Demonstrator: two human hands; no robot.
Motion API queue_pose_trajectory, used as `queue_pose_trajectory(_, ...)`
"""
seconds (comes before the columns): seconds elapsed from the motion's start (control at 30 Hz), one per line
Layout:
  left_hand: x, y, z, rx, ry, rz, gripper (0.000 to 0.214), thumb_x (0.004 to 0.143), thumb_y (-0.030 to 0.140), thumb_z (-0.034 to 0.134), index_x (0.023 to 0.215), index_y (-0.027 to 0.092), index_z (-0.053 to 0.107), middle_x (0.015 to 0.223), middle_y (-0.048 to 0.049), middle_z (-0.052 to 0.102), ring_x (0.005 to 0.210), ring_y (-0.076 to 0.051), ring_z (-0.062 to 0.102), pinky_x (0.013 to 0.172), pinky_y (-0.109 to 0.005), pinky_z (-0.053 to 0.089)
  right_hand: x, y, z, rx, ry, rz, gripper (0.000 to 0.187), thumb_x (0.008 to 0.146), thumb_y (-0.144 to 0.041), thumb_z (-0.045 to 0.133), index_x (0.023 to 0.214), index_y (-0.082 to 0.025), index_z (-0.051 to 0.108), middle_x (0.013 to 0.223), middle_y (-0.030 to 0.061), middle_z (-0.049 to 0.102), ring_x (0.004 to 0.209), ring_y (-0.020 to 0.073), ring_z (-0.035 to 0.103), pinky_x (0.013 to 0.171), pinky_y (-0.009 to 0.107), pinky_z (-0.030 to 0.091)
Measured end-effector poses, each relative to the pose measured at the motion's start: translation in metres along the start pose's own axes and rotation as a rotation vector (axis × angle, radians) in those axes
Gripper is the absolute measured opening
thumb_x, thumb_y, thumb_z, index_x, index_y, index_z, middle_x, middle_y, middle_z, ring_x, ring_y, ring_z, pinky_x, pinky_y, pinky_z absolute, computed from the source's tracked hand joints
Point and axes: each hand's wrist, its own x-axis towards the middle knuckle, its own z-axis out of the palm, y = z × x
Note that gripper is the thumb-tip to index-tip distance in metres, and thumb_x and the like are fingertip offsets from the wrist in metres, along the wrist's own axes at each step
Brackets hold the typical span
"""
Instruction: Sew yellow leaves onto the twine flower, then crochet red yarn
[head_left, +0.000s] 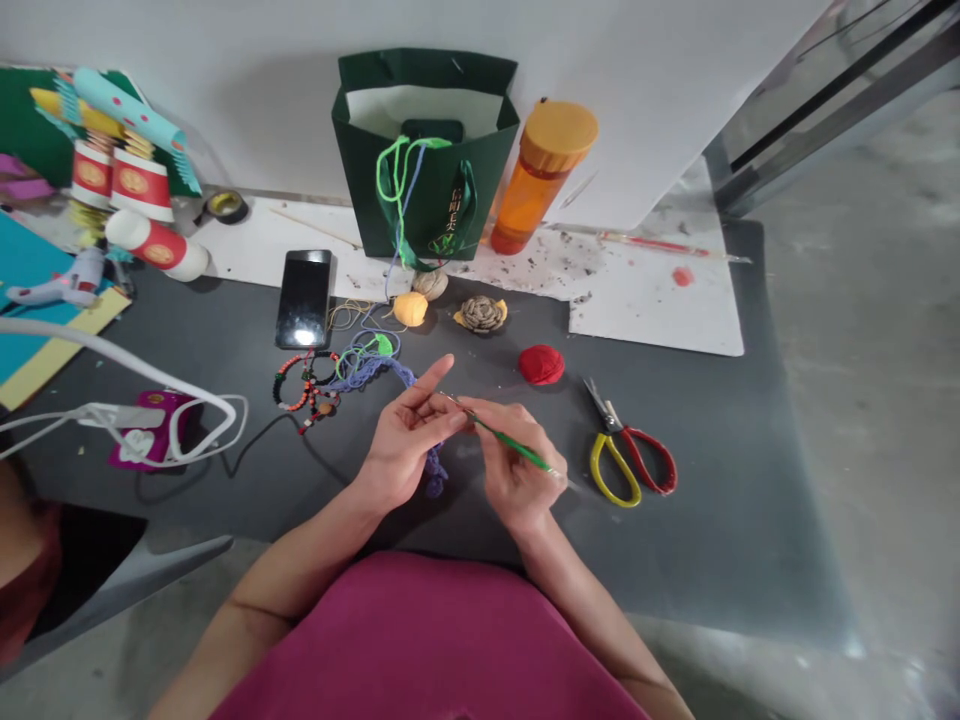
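Note:
My right hand (523, 470) grips a crochet hook (517, 446) with a green handle, its metal tip pointing toward my left hand. My left hand (405, 440) pinches purple-blue yarn work between thumb and fingers, index finger raised; the pinched part is mostly hidden. From below that hand hangs a crocheted strip (435, 474). Beyond it, a tangle of purple-blue yarn (364, 368) lies on the table, with a bit of bright green yarn (383, 345) in it. Red-and-yellow-handled scissors (616, 440) lie to the right of my right hand, apart from it.
Behind my hands are a red yarn ball (541, 365), a yellow ball (410, 309), a beaded bracelet (291, 385) and a phone (304, 298). A green paper bag (427, 190) and an orange bottle (541, 180) stand at the wall. White cables (187, 385) cross the left side.

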Motion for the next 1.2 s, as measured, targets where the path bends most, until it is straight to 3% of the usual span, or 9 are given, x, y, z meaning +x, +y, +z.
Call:
queue_pose_trajectory(0.1,0.000,0.001,0.000,-0.045,-0.022,-0.059,0.064,0.066,0.020,0.093,0.127,0.025,0.073,0.065,0.0093,0.063,0.064,-0.005,0.059,0.071,-0.020,0.048,0.000,-0.001,0.001,-0.072,0.028,-0.065,0.025,0.091,-0.010,0.069,0.108,-0.028,0.074,0.105,0.0048,0.083,0.087,0.0206,0.079,0.072,0.036,0.062)
queue_pose_trajectory(0.33,0.001,0.003,-0.001,-0.072,-0.020,-0.140,0.069,0.066,0.018,0.092,0.131,0.023,0.070,0.070,0.0063,0.070,0.069,-0.008,0.063,0.075,-0.023,0.048,-0.008,-0.002,0.000,-0.035,0.181,0.300,0.008,0.099,-0.026,0.062,0.101,-0.026,0.070,0.087,0.0005,0.077,0.063,0.0140,0.070,0.059,0.029,0.056)
queue_pose_trajectory(0.53,0.001,0.007,0.000,-0.089,-0.054,-0.147,0.051,0.067,0.019,0.091,0.115,0.023,0.078,0.065,0.0064,0.066,0.065,-0.008,0.059,0.071,-0.025,0.046,0.001,0.000,0.000,0.322,0.173,0.525,0.015,0.103,-0.042,0.054,0.096,-0.028,0.056,0.072,-0.0018,0.074,0.051,0.0161,0.067,0.049,0.030,0.050)
queue_pose_trajectory(0.67,-0.001,0.006,0.002,-0.076,-0.091,-0.165,0.051,0.066,0.021,0.092,0.115,0.024,0.079,0.073,0.0032,0.072,0.069,-0.010,0.060,0.076,-0.028,0.046,0.005,0.000,0.005,0.499,0.142,0.651,0.023,0.098,-0.048,0.060,0.093,-0.026,0.059,0.064,-0.0028,0.073,0.050,0.0158,0.067,0.046,0.027,0.050)
queue_pose_trajectory(0.8,-0.002,0.004,0.004,-0.060,-0.094,-0.120,0.054,0.065,0.019,0.093,0.116,0.028,0.079,0.077,0.0041,0.073,0.069,-0.009,0.060,0.079,-0.028,0.047,-0.001,0.001,0.008,0.489,0.123,0.589,0.016,0.094,-0.041,0.070,0.093,-0.025,0.067,0.076,-0.0015,0.077,0.056,0.0136,0.068,0.052,0.027,0.055)
queue_pose_trajectory(1.0,-0.003,0.003,0.005,-0.008,-0.037,-0.039,0.047,0.070,0.028,0.091,0.116,0.024,0.079,0.086,-0.0004,0.078,0.074,-0.011,0.064,0.079,-0.027,0.049,-0.004,0.001,0.003,0.316,0.110,0.476,0.009,0.097,-0.033,0.066,0.097,-0.025,0.071,0.081,-0.0001,0.078,0.062,0.0149,0.071,0.058,0.030,0.059)
queue_pose_trajectory(1.1,-0.002,0.002,0.005,-0.034,0.003,-0.028,0.050,0.068,0.021,0.092,0.116,0.024,0.078,0.077,0.0029,0.076,0.071,-0.009,0.065,0.076,-0.025,0.050,-0.002,0.001,0.000,0.131,0.044,0.292,0.011,0.097,-0.023,0.065,0.103,-0.026,0.073,0.091,0.0023,0.081,0.071,0.0175,0.075,0.066,0.034,0.062)
queue_pose_trajectory(1.2,-0.002,0.001,0.005,-0.066,0.023,-0.028,0.054,0.067,0.017,0.092,0.119,0.024,0.076,0.068,0.0073,0.069,0.065,-0.006,0.062,0.071,-0.021,0.048,-0.001,0.000,0.000,-0.019,-0.003,0.038,0.025,0.092,-0.012,0.068,0.109,-0.030,0.074,0.104,0.0038,0.083,0.085,0.0209,0.078,0.073,0.039,0.063)
